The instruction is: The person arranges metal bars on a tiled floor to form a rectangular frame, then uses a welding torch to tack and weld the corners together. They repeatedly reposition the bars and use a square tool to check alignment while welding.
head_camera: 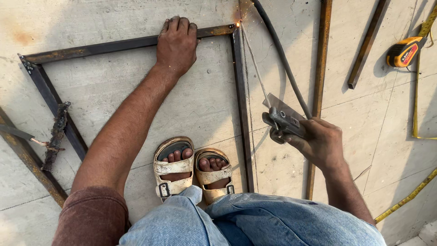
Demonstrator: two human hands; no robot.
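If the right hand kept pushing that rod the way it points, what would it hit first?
The right hand aims its welding rod up-left at the steel frame's corner, where sparks show. The tip seems already there, so the frame comes first.

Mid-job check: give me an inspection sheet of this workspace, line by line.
Surface: bare concrete floor, stained, with joint lines.
Job's things: rusty steel frame lies flat; welding rod runs from the electrode holder to the frame's far right corner, where sparks show.
Clutter: loose steel bars, a tape measure with yellow tape pulled out, a rough scrap piece by the frame's left side.
Grippers: left hand presses flat on the frame's top bar; right hand grips the holder.
Cables: black cable leads away from the holder across the floor.
Surroundings: the person's sandalled feet stand inside the frame; no one else seen.
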